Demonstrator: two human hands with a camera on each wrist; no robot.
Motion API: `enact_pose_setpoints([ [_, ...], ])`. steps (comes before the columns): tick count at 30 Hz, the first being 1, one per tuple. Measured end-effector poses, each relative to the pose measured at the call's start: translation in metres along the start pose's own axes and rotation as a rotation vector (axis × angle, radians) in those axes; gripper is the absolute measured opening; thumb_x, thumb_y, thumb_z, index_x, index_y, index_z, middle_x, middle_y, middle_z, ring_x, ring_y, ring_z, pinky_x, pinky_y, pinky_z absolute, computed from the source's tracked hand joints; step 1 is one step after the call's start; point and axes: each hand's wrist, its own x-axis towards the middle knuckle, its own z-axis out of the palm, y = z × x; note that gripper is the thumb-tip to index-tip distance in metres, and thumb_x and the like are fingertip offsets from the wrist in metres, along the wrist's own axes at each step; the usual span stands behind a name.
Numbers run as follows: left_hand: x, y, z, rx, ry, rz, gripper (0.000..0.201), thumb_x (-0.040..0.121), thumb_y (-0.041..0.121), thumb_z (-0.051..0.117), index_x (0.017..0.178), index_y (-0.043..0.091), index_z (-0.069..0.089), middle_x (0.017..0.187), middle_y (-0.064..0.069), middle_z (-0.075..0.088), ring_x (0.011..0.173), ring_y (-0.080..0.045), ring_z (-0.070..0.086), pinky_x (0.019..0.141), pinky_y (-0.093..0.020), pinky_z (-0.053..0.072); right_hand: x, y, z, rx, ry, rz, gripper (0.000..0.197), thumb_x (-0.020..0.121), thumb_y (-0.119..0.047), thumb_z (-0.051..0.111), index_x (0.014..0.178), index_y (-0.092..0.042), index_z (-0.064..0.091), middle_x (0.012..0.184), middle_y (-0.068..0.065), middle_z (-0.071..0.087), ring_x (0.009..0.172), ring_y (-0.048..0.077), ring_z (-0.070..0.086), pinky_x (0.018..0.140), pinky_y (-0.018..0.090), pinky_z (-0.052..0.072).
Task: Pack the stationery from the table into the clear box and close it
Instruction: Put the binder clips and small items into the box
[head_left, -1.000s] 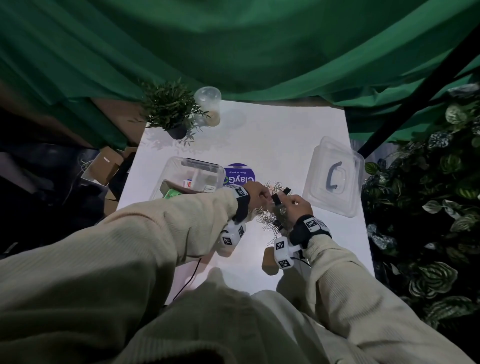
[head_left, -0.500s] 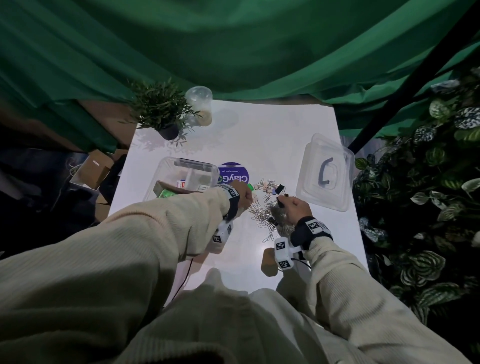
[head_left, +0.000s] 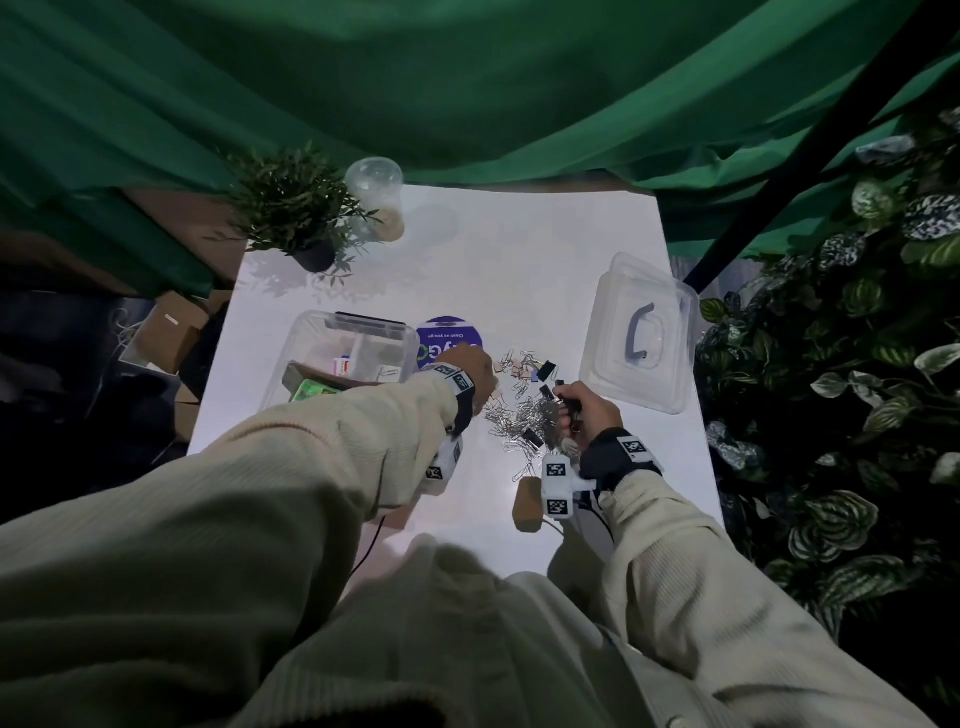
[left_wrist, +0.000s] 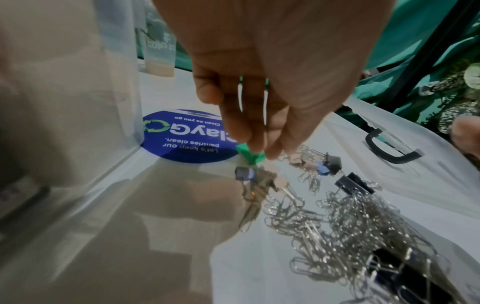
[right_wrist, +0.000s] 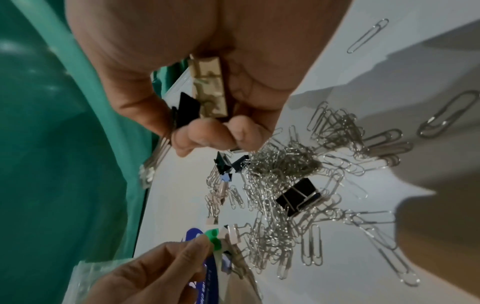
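A heap of silver paper clips (head_left: 517, 413) mixed with black binder clips (right_wrist: 298, 197) lies mid-table. My left hand (head_left: 480, 371) is at the heap's left edge, and its fingertips (left_wrist: 255, 144) pinch a small green binder clip (left_wrist: 250, 157) just above the table. My right hand (head_left: 574, 408) hovers at the heap's right side, fingers curled round a tan binder clip (right_wrist: 209, 88) and a black one (right_wrist: 188, 109). The clear box (head_left: 405, 338) stands to the left, open, with several items inside. Its lid (head_left: 608, 332), with a grey handle, lies to the right.
A blue round sticker (head_left: 449, 338) lies between the box and the heap. A potted plant (head_left: 296, 208) and a clear cup (head_left: 376, 197) stand at the far left. A cork-coloured piece (head_left: 527, 504) sits near the front edge. Foliage (head_left: 857, 415) borders the right; cardboard boxes (head_left: 166, 332) lie on the floor to the left.
My left hand has drawn away from the right one to the heap's left edge and now pinches the green clip. The right hand has stayed over the heap with its clips.
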Motion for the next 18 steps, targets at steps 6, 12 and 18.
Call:
enact_pose_setpoints([
  [6, 0.017, -0.003, 0.008, 0.000, -0.047, -0.013, 0.042, 0.088, 0.014, 0.058, 0.129, 0.016, 0.051, 0.129, -0.013, 0.046, 0.119, -0.034, 0.048, 0.093, -0.044, 0.048, 0.012, -0.007, -0.012, 0.182, -0.031, 0.070, 0.013, 0.085, -0.008, 0.046, 0.073, -0.007, 0.050, 0.057, 0.004, 0.046, 0.042, 0.015, 0.039, 0.040, 0.019, 0.030],
  [12, 0.024, -0.009, 0.013, -0.057, -0.057, -0.003, 0.040, 0.085, 0.006, 0.061, 0.123, 0.012, 0.052, 0.127, -0.013, 0.049, 0.113, -0.032, 0.054, 0.089, -0.037, 0.045, 0.016, -0.013, -0.012, 0.164, -0.031, 0.131, 0.015, 0.088, -0.007, 0.037, 0.085, -0.009, 0.052, 0.064, 0.007, 0.057, 0.036, 0.013, 0.046, 0.039, 0.017, 0.026],
  [18, 0.019, -0.012, 0.004, -0.121, -0.028, -0.039, 0.036, 0.088, 0.028, 0.061, 0.120, 0.013, 0.054, 0.129, -0.010, 0.044, 0.111, -0.032, 0.052, 0.083, -0.033, 0.041, 0.027, -0.007, -0.005, 0.047, -0.032, 0.107, 0.023, 0.084, -0.007, 0.040, 0.089, -0.008, 0.062, 0.066, 0.005, 0.049, 0.040, 0.013, 0.039, 0.037, 0.014, 0.020],
])
